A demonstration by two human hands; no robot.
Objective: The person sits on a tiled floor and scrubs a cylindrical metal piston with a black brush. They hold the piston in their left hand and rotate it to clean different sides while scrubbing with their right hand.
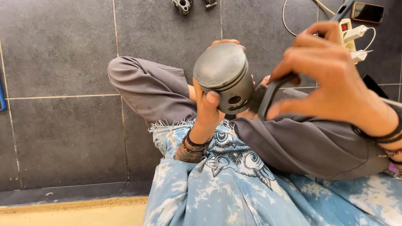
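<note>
Nearest the camera, the left hand (pixel 206 109) is clamped around a grey metal piston (pixel 224 77), thumb pressed against the side wall just beside the round pin hole and fingertips wrapping over the far edge of the crown. The piston is held up over the person's crossed legs in grey trousers (pixel 293 142), its flat, sooty top tilted toward the camera. Just to the right of the piston, the right hand (pixel 331 79) is closed on a dark, slim tool handle (pixel 268 98), whose lower end lies just beside the piston's skirt; whether it touches cannot be told. Below the piston, a pale blue tie-dyed garment (pixel 234 192) with a dark swirling print covers the lap. Beyond the piston lies the dark grey tiled floor (pixel 58 50). Farther off, above the piston, a small metal part (pixel 182 5) rests on the tiles, and to the upper right a white power strip (pixel 348 35) with plugged chargers sits near a phone (pixel 367 12).
</note>
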